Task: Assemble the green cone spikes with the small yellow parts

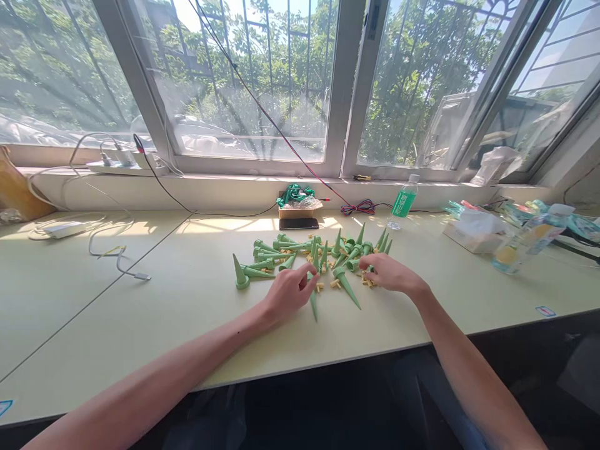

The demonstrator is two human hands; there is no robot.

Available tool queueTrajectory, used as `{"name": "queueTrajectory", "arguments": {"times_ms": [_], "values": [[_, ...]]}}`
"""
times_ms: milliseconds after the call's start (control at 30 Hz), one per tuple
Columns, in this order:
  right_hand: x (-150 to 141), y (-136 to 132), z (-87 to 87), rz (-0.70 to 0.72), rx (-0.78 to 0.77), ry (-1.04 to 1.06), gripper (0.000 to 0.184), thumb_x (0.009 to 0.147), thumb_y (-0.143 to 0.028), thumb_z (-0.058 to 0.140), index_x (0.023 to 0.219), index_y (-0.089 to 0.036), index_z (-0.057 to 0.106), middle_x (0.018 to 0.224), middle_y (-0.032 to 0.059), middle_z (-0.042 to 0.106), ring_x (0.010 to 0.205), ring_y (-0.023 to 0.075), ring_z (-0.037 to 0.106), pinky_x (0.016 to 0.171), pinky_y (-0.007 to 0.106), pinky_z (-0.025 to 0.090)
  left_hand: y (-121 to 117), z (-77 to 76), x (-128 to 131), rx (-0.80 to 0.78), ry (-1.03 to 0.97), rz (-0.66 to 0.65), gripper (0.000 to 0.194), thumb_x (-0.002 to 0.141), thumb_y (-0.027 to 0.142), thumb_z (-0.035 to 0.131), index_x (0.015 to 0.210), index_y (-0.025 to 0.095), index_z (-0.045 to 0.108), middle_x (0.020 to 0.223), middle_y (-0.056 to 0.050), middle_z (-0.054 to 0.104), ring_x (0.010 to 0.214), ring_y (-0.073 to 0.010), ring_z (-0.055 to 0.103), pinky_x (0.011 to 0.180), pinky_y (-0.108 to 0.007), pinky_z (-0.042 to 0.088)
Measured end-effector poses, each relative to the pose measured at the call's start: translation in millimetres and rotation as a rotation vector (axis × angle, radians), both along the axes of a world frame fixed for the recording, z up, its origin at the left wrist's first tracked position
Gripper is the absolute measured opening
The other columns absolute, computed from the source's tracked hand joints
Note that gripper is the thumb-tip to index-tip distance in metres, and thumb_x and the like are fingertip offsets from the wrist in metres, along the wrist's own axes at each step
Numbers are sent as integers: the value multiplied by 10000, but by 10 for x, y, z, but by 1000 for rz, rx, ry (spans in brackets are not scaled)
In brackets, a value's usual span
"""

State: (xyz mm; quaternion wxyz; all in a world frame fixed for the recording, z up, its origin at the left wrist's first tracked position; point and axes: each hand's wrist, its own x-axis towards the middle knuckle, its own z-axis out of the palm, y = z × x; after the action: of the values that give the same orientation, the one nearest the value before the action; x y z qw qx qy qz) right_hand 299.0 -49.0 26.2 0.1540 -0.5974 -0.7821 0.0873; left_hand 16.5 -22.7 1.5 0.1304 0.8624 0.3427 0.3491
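My left hand [291, 290] is curled, thumb and forefinger closing at the upper end of a green plant-watering spike [314, 307] whose tip points toward me. My right hand [390, 272] bends down at the right side of the pile, fingers drawn together over small tan valve pieces [368, 282]; what lies between its fingertips is hidden. Between and behind both hands spreads a heap of green cone spikes [269, 255], some lying, some upright. One spike [347, 289] lies apart in front, beside a tan valve piece [335, 284]. Another spike [240, 272] stands at the left end.
Behind the pile are a black phone [299, 224] and a small box [296, 212] with green bundled material. A bottle with a green label [404, 202] stands behind right; a tissue box [475, 232] and another bottle [529, 240] are farther right. White cables [119, 256] lie left.
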Motion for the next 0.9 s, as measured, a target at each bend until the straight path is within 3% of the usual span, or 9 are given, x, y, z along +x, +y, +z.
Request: {"name": "queueTrajectory", "arguments": {"times_ms": [433, 900], "values": [[-55, 15, 0, -26, -21, -63, 176, 800, -53, 533, 860, -192, 622, 937, 59, 685, 885, 205, 608, 728, 280, 424, 25, -27, -8, 16, -3, 41, 122, 899, 236, 497, 860, 204, 608, 466, 88, 419, 424, -93, 364, 517, -221, 304], [-68, 8, 30, -50, -58, -92, 95, 844, -146, 584, 924, -190, 611, 967, 58, 675, 951, 222, 602, 779, 288, 437, -5, 17, 5, -47, 106, 48, 138, 889, 279, 534, 911, 182, 629, 509, 65, 474, 461, -103, 416, 538, -229, 310]]}}
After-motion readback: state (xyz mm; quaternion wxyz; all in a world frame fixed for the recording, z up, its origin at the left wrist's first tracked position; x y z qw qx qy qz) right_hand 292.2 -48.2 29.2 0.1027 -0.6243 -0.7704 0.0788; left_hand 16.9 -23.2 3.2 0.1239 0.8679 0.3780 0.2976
